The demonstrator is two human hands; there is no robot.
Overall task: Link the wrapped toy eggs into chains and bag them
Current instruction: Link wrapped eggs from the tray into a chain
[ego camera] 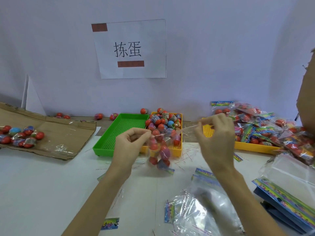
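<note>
A clear bag [159,150] with several red wrapped toy eggs hangs above the table between my hands. My left hand [131,142] pinches the bag's top at its left end. My right hand [214,132] pinches the top's stretched plastic strip at the right, pulling it taut. Behind the bag, a yellow tray [177,150] is heaped with loose wrapped eggs [164,120].
An empty green tray [119,133] stands left of the yellow one. Flattened cardboard [56,133] at the left carries several eggs. Filled bags [259,126] pile on a yellow tray at the right. Empty clear bags [204,210] and printed header cards [286,198] lie near the front.
</note>
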